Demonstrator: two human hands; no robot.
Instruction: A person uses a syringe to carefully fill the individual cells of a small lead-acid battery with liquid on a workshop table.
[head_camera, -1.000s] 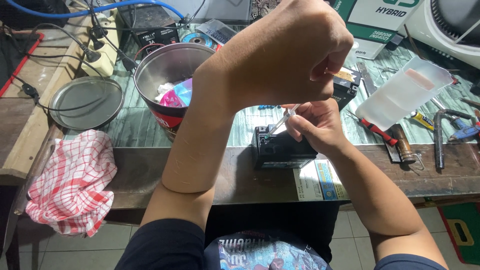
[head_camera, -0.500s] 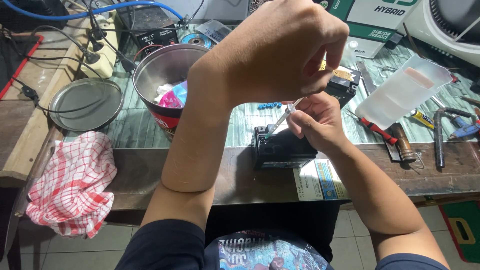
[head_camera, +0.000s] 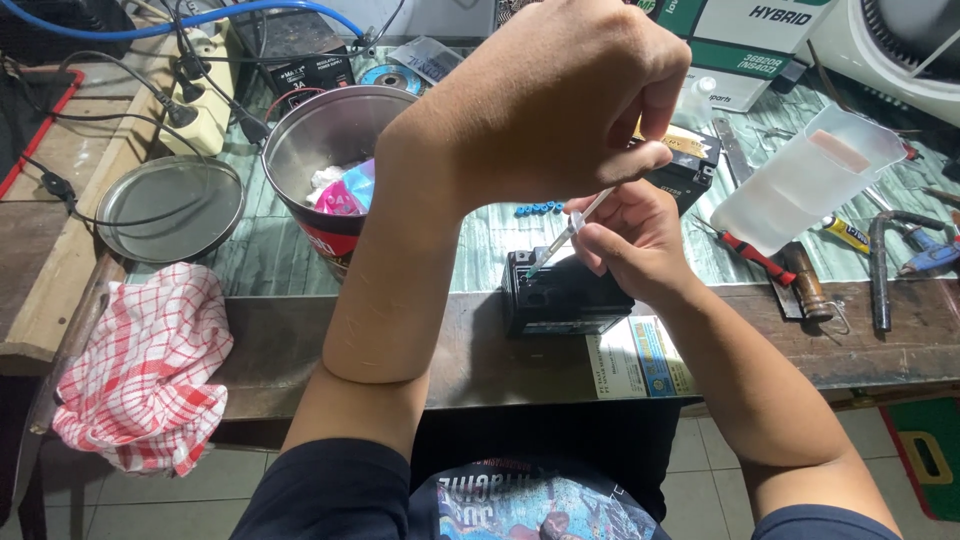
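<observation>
Head view: the small black battery (head_camera: 562, 295) sits at the workbench's front edge (head_camera: 400, 350), with bare wood on either side. Right hand (head_camera: 630, 240) pinches a syringe (head_camera: 560, 238) over it. Left hand (head_camera: 560, 100), fisted, hides the plunger end; its hold is unclear. It is now slightly higher.

Dark navy short sleeves; printed shirt front; forearms bare

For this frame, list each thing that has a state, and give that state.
Syringe: held by both hands, tip angled down at the battery top.
Small black battery: upright on the bench edge.
Left hand: closed at the syringe's upper end.
Right hand: pinching the barrel.
Metal tin: open, lid lying beside it.
Clear plastic container: lying tilted.
</observation>
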